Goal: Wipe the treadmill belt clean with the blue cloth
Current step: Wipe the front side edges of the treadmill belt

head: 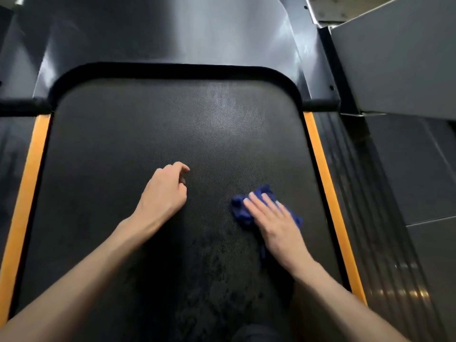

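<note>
Fingers (265, 206) of the right hand (276, 223) are lying flat and together, pressing the blue cloth (240, 208) bunched beneath them onto the treadmill belt (148, 134), while the left hand (162, 193) is resting loosely curled, holding nothing

Matt rubber, soft cloth and glossy panels on a treadmill deck.
The wide black treadmill belt (148, 134) looks like matt rubber with a fine woven, dimpled grain; toward 12 o'clock it shows a pale dull sheen, toward 6 o'clock darker blotchy patches. The crumpled dark-blue cloth (240, 209) at about 4 o'clock looks soft and bunched, without shine. The orange side strips (320, 154) at 3 and 9 o'clock appear as smooth plastic, lightly satin. The black motor cover (172, 33) at 12 o'clock is smooth and glossy, with broad light reflections. The ribbed dark side rail (385, 267) at 4 o'clock is grooved and glints.
</note>
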Demonstrator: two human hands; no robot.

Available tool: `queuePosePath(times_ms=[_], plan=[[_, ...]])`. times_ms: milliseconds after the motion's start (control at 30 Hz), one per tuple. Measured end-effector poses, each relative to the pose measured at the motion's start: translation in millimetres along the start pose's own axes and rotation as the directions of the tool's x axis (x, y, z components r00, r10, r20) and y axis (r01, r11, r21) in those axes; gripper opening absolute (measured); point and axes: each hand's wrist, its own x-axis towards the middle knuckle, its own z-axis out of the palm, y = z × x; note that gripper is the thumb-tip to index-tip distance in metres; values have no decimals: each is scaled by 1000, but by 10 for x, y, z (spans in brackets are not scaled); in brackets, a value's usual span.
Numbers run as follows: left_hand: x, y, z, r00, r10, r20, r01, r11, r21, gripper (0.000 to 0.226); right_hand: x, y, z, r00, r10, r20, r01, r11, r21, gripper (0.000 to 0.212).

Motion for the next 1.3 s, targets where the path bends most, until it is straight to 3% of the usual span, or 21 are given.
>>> queuePosePath(times_ms=[100,200,300,533,700,900,1000,1067,1167,1233,1300], plan=[[39,-10,-30,1000,19,-4,-19,1000,14,35,652,504,-21,938,336,-80,-332,941,60,50],[135,-6,-101,999,25,-28,-25,1000,13,35,1227,593,4,851,518,-89,-510,855,96,50],[220,31,-149,998,22,-52,-22,1000,-8,36,1336,611,-32,850,510,-130,-500,860,104,49],[207,76,-29,1000,3,-18,-4,999,-51,37,268,175,-33,931,347,-115,-338,937,89,47],[178,81,-25,999,40,-7,-40,999,-31,38,754,511,-69,954,296,-43,-291,952,90,48],[316,533,117,987,139,-85,-155,963,-222,40,1463,470,-183,826,563,13,-545,792,274,50],[508,931,467,951,311,-1,-305,933,-189,44,1240,376,-339,813,582,34,-529,712,462,50],[668,1201,721,915,403,30,-398,912,-100,48,1080,452,-537,792,609,-47,-500,690,523,51],[844,1603,1005,900,427,83,-435,893,119,44,885,702,-856,738,651,-181,-502,707,497,51],[902,1794,1239,938,322,126,-344,901,265,48,733,892,-984,702,697,-144,-602,689,403,48],[880,1863,1440,969,211,132,-241,925,293,60,588,1011,-1009,677,735,-47,-712,669,215,53]])
